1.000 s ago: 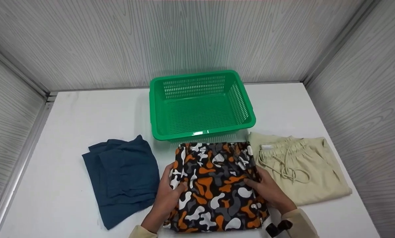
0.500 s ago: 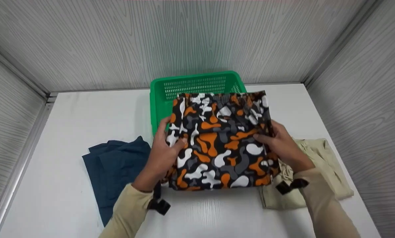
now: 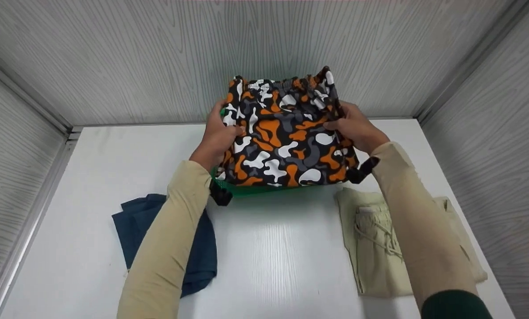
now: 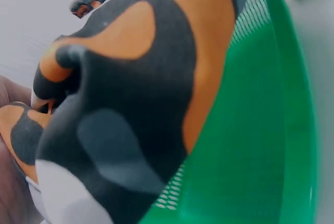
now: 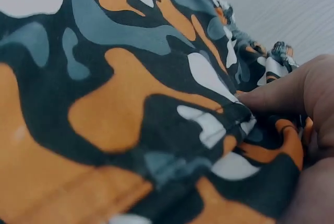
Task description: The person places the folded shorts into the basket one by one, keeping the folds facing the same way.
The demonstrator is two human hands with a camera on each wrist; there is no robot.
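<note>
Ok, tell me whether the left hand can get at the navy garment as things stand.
Probably not yet: the left hand grips the patterned garment over the green basket. The sleeve also hides part of the navy garment, though nothing visible lies on it.

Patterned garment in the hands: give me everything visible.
The patterned garment looks like cloth, black with orange, white and gray blobs, folded into a rough rectangle, its far edge gathered like an elastic waistband. The left hand and right hand grip its opposite sides, holding it over the green basket; contact with the basket can't be judged.
</note>
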